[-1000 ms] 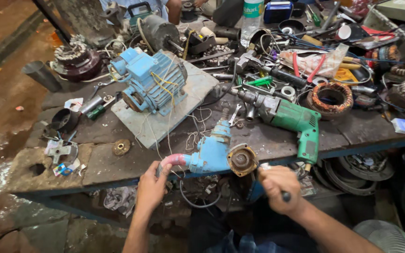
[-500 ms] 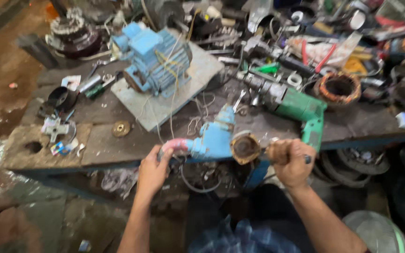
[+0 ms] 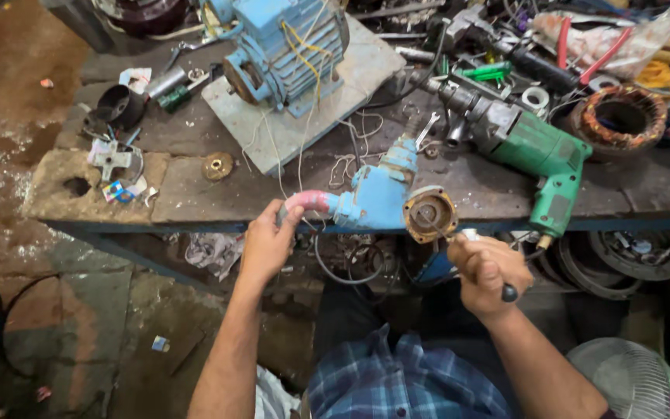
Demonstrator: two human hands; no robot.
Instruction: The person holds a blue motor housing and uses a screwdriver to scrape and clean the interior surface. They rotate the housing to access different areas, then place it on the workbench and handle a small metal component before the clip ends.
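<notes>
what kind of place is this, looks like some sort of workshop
Most likely a repair shop for electric motors and power tools. A blue electric motor with loose wires sits on the cluttered workbench, a copper-wound coil lies near a green power drill, and the left hand steadies a blue opened tool.
</notes>
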